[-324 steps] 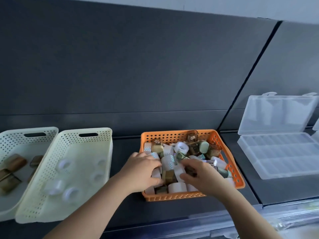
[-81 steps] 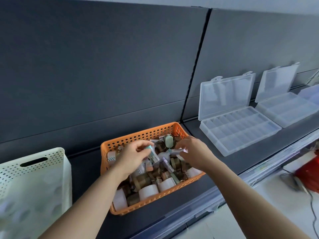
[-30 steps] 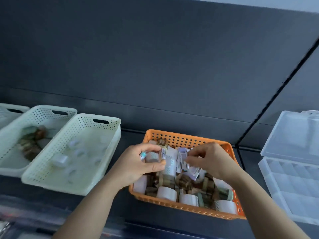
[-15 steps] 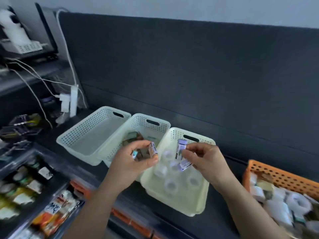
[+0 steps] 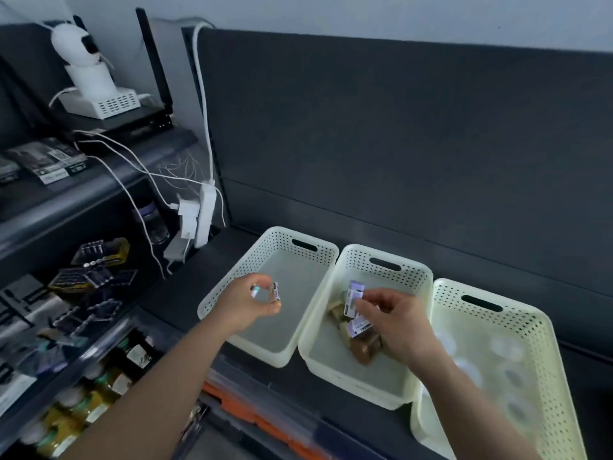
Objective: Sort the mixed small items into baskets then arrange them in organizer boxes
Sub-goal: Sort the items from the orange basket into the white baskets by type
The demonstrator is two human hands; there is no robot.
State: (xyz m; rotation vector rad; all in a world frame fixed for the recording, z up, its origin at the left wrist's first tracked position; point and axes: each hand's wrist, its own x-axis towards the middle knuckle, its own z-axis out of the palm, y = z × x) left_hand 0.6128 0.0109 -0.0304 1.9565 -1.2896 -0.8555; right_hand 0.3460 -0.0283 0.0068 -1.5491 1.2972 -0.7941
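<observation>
Three cream perforated baskets stand in a row on a dark shelf [image 5: 348, 423], walls touching, far ends near the grey back panel [image 5: 398, 144].

Left hand [image 5: 243, 307]: over the left basket [image 5: 282, 242], fingers curled, pinching a small labelled item [image 5: 275, 291] above the bare basket floor.

Right hand [image 5: 394, 322]: over the middle basket [image 5: 414, 272], gripping purple-and-white labelled packets [image 5: 354, 298]. Brown items [image 5: 365, 348] lie below it.

Right basket [image 5: 530, 323]: pale round rolls [image 5: 504, 346], blurred.

Open strip of shelf runs in front of the baskets to the shelf edge. Left of the row, a white power strip [image 5: 205, 217] with cables hangs near the left basket's far corner.
</observation>
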